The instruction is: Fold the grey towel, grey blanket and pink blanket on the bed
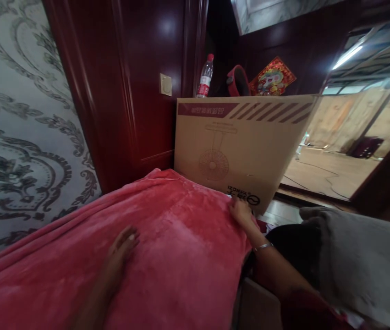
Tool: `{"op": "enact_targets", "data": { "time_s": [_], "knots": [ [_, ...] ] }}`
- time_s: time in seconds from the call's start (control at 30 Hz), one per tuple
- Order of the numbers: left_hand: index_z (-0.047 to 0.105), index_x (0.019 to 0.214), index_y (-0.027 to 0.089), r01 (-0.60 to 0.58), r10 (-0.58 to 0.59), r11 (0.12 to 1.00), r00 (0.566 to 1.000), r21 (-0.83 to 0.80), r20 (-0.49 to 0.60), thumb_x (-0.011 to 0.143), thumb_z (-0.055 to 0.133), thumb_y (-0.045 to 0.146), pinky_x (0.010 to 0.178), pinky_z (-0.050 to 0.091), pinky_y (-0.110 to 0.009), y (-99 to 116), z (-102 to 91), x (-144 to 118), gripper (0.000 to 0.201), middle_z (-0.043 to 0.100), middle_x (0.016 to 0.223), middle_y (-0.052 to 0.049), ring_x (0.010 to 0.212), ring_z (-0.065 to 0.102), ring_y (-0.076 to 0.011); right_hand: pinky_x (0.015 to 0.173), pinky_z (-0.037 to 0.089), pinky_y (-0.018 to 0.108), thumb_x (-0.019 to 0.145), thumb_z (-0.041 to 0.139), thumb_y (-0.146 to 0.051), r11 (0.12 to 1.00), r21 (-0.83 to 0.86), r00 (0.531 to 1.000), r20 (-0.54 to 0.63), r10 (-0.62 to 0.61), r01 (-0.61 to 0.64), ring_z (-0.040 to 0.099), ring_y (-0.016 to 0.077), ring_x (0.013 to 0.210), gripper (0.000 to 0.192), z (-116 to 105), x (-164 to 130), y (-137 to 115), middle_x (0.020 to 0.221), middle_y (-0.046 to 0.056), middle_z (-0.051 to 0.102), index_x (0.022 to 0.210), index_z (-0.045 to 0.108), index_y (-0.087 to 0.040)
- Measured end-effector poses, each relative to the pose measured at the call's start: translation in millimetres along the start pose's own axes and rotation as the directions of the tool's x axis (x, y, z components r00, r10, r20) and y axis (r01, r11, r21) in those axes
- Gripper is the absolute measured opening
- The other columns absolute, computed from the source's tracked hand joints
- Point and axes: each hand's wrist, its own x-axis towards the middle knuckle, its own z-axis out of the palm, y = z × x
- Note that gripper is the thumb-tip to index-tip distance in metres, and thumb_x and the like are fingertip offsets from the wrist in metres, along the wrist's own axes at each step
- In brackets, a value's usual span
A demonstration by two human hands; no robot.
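A pink-red plush blanket (181,238) lies spread over a flat surface in front of me, with its far edge close to the cardboard box. My left hand (124,245) is over the middle-left of the blanket, fingers stretched out and holding nothing; I cannot tell whether it touches the cloth. At the far right corner, my right hand (241,211) has its fingers curled on the blanket's edge, right in front of the box. Its fingertips are partly hidden. A silver bracelet (263,247) circles my right wrist.
A large cardboard box (249,146) printed with a fan stands beyond the blanket. On or behind its top are a red-capped bottle (205,77), a red band (238,80) and a festive picture (273,77). A grey blanket (366,261) lies right; a doorway shows a suitcase (370,146).
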Motion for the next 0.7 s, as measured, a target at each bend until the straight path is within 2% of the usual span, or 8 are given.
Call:
{"op": "enact_targets", "data": {
  "time_s": [0.1,0.23,0.3,0.4,0.5,0.7],
  "knots": [
    [0.070,0.105,0.019,0.011,-0.011,1.000,1.000,-0.008,-0.026,0.046,0.092,0.052,0.112,0.045,-0.051,7.5,5.3,-3.5,0.071,0.070,0.126,-0.015,0.126,0.060,-0.0370,0.097,0.041,0.035,0.097,0.041,-0.017,0.993,0.010,0.993,0.021,-0.114,0.114,0.055,0.0285,0.120,0.037,-4.6,-21.3,5.0,0.127,0.019,0.062,0.127,0.062,-0.012],
    [0.069,0.102,0.018,0.028,-0.030,0.999,0.999,-0.038,-0.046,0.038,0.094,0.050,0.113,0.043,-0.052,12.2,9.5,-5.5,0.075,0.070,0.126,-0.016,0.126,0.059,-0.0388,0.095,0.040,0.029,0.099,0.044,-0.023,0.964,0.045,0.962,0.066,-0.265,0.262,0.059,0.0232,0.111,0.030,-2.6,-48.5,-9.3,0.121,0.014,0.066,0.116,0.067,-0.016],
    [0.069,0.103,0.018,0.032,-0.034,0.999,0.998,-0.044,-0.045,0.038,0.094,0.049,0.114,0.042,-0.052,12.8,10.0,-5.9,0.076,0.070,0.125,-0.016,0.126,0.059,-0.0388,0.093,0.042,0.029,0.101,0.041,-0.027,0.967,0.057,0.964,0.077,-0.254,0.250,0.061,0.0233,0.108,0.032,-1.9,-53.6,-12.5,0.119,0.015,0.067,0.116,0.067,-0.015],
    [0.069,0.102,0.018,0.024,-0.027,0.999,0.999,-0.046,-0.046,0.041,0.093,0.046,0.114,0.042,-0.052,13.3,10.2,-6.4,0.072,0.070,0.125,-0.016,0.126,0.059,-0.0380,0.088,0.045,0.032,0.103,0.034,-0.029,0.987,0.058,0.981,0.109,-0.158,0.153,0.066,0.0253,0.102,0.040,-3.4,-46.6,-6.5,0.112,0.019,0.070,0.112,0.068,-0.011],
    [0.068,0.102,0.018,0.029,-0.031,0.998,0.998,-0.050,-0.052,0.042,0.092,0.042,0.113,0.043,-0.051,12.8,10.2,-6.7,0.069,0.071,0.123,-0.016,0.125,0.060,-0.0376,0.083,0.047,0.032,0.100,0.041,-0.026,0.995,0.061,0.983,0.159,-0.094,0.085,0.068,0.0270,0.097,0.036,-5.7,-30.2,2.9,0.101,0.020,0.073,0.102,0.072,-0.009],
    [0.067,0.106,0.019,0.034,-0.036,0.998,0.999,-0.058,-0.032,0.045,0.091,0.043,0.114,0.042,-0.051,7.7,6.9,-5.0,0.070,0.070,0.124,-0.015,0.124,0.061,-0.0359,0.070,0.046,0.023,0.094,0.053,-0.029,0.983,0.173,0.984,0.155,-0.087,0.059,0.067,0.0186,0.083,0.024,-4.9,-4.4,1.0,0.088,0.007,0.074,0.095,0.074,-0.017]
  ]
}}
